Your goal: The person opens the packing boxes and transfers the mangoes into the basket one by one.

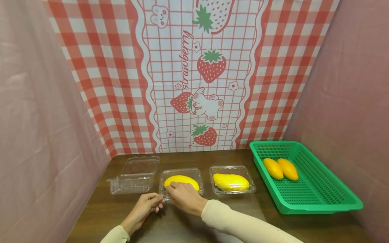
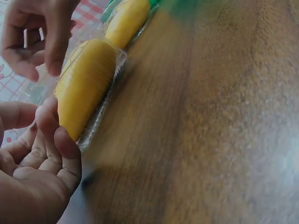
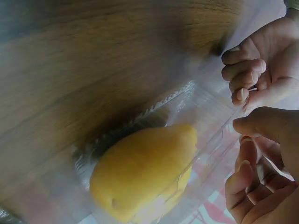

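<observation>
In the head view a yellow mango lies inside a clear plastic clamshell box, its lid over the fruit. At the box's front left corner my left hand pinches the plastic edge between thumb and fingers. My right hand is over the front of the same box, beside the left. In the left wrist view the fingers of that right hand are loosely bent, with a gap before the plastic. The right wrist view shows the mango under clear plastic, close to both hands.
Right of it stands another clear box with a mango inside. An open clear box is at the left. A green basket at the right holds two mangoes. A checked cloth hangs behind the table.
</observation>
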Motion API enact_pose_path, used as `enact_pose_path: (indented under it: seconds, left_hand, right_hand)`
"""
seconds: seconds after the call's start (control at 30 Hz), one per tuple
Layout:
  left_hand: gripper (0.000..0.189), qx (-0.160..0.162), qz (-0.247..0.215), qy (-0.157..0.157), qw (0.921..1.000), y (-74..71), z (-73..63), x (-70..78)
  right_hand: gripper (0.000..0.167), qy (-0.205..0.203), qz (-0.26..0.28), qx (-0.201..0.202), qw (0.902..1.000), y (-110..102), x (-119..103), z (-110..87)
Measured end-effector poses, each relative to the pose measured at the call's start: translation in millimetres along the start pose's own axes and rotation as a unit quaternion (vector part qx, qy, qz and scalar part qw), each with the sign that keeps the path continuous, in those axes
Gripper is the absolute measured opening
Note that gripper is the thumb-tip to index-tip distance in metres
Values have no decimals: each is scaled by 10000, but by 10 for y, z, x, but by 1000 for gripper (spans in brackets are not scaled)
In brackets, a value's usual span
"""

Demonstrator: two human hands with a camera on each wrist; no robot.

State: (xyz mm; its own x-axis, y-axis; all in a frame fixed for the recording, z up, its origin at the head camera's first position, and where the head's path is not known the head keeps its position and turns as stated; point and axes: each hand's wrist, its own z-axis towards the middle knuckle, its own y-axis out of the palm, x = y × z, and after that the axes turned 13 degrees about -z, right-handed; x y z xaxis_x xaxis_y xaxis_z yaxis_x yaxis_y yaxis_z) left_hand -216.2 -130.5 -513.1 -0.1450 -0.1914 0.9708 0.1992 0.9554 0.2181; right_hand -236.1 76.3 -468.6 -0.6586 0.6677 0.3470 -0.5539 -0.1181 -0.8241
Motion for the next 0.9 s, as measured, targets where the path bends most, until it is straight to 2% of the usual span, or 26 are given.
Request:
enact_pose_path:
  seconds: [0.13, 0.33, 0.47, 0.9]
  left_hand:
    - [25, -141, 40, -3, 9999, -21, 11, 21]
    - [21, -173, 29, 8, 9998, -30, 21, 25]
    - [21, -137, 72, 34, 9999, -32, 27, 31]
    - [22, 146, 163, 109, 9997, 14, 12, -10]
  right_hand:
    - [8, 65, -71, 158, 9998, -12, 64, -78]
    - [17, 267, -318, 640, 9971, 27, 135, -197]
    - [20, 285, -385, 808, 9956, 47, 160, -225]
    - [13, 515, 766, 228, 9955, -139, 343, -164]
